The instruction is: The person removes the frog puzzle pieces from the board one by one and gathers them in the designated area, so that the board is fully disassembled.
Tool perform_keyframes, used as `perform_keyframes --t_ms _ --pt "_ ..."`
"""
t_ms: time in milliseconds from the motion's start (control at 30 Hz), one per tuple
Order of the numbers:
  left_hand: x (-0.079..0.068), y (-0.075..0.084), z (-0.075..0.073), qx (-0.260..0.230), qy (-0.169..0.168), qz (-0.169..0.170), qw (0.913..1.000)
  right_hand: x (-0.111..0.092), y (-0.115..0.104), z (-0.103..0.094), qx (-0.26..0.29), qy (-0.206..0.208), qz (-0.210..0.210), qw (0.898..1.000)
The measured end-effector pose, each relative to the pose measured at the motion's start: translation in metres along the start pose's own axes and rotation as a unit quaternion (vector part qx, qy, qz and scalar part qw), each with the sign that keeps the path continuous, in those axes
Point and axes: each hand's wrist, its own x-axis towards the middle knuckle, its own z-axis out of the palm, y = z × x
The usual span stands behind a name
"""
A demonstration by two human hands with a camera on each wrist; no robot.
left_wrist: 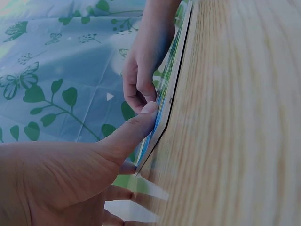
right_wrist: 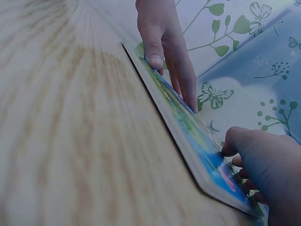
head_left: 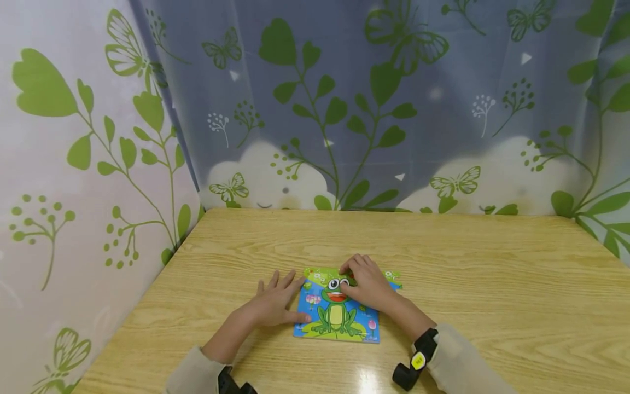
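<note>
A flat frog jigsaw puzzle (head_left: 337, 317), blue and green with a pale board edge, lies on the wooden table. My left hand (head_left: 275, 301) is spread at its left side, the thumb resting on the picture and the other fingers reaching along the edge. Over the upper part, my right hand (head_left: 369, 282) bends its fingers and thumb in a pinch on the puzzle beside the frog's eyes. What lies between those fingertips is mostly hidden. A green and blue puzzle piece (head_left: 394, 278) sticks out past the right edge, partly under this hand.
The wood-grain table (head_left: 492, 306) stretches out around the puzzle. Behind it hangs a blue and white curtain (head_left: 315, 137) printed with leaves and butterflies, and another patterned cloth (head_left: 88, 164) borders the left side. A black wrist camera (head_left: 415, 358) sits on the right wrist.
</note>
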Motion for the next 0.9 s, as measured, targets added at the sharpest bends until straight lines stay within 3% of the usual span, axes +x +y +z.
perform_keyframes --t_ms 433,900 --pt "0.001 -0.002 0.001 -0.001 -0.002 0.003 1.0000 0.000 0.005 -0.004 0.016 -0.009 -0.004 1.000" --pt "-0.001 0.002 -0.002 0.002 -0.004 -0.004 1.0000 0.002 0.003 -0.019 0.079 -0.096 -0.025 0.992"
